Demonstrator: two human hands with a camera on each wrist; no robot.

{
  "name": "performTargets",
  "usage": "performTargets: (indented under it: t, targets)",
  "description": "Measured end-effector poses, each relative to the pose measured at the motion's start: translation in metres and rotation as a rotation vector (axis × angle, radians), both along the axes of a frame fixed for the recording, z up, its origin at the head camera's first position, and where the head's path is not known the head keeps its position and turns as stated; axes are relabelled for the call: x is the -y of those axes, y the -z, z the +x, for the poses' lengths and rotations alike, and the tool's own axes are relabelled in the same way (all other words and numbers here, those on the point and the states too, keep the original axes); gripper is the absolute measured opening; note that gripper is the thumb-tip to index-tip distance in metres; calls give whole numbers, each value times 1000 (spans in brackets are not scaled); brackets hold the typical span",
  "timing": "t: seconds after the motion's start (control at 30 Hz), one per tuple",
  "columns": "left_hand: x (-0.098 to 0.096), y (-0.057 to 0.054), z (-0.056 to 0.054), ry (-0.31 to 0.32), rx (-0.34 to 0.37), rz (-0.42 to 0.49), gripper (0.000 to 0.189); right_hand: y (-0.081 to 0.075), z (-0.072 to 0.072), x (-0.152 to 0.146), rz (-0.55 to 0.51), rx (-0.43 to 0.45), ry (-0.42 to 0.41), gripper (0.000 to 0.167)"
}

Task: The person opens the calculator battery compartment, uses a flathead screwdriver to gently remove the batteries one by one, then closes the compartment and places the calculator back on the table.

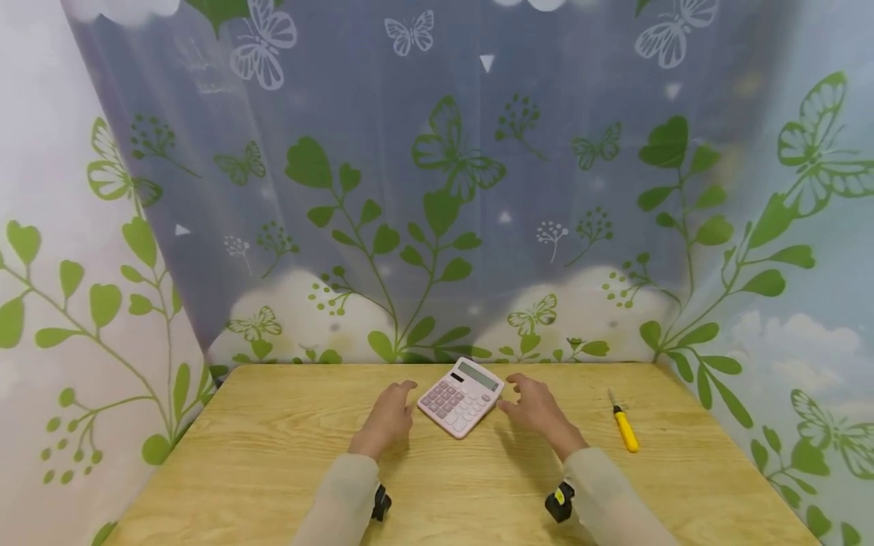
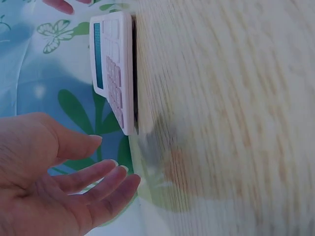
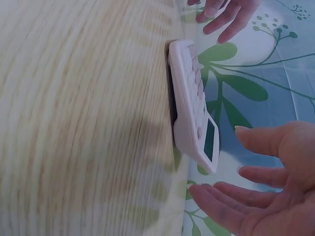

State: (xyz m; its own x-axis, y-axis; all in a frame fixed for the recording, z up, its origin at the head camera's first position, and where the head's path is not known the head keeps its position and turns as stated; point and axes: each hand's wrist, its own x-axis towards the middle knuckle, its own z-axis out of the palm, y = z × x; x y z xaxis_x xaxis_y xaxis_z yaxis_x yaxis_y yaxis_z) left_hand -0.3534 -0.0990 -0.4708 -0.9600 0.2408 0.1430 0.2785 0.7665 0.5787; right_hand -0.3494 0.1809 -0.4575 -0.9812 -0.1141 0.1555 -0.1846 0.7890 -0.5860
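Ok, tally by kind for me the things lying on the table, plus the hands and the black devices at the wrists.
Calculator: 1
Yellow-handled tool: 1
Hands: 2 (left hand, right hand)
Black wrist devices: 2 (left device, right device)
Total: 6

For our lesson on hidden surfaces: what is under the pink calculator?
The pink calculator sits on the wooden table. Both wrist views show a dark strip between them; whether it is shadow or underside is unclear. The tabletop directly beneath is covered and cannot be seen.
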Motion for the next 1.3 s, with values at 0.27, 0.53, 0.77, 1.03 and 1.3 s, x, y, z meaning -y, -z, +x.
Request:
performTargets:
  t: [0.27, 0.53, 0.77, 1.03, 1.3]
  targets:
    - [0, 9, -9, -8, -20, 27, 43, 1, -3, 6, -45, -25, -42, 46]
    - [-1, 11, -15, -40, -50, 21, 38, -3, -4, 16, -16, -68, -39, 46]
    - [-4, 11, -18, -42, -73, 44, 37, -3, -11, 18, 26, -77, -4, 48]
    - [-10, 12, -22, -33, -63, 52, 42, 2, -18, 12, 49, -52, 24, 52]
    - [-16, 9, -27, -42, -15, 38, 43, 3, -23, 13, 25, -21, 39, 52]
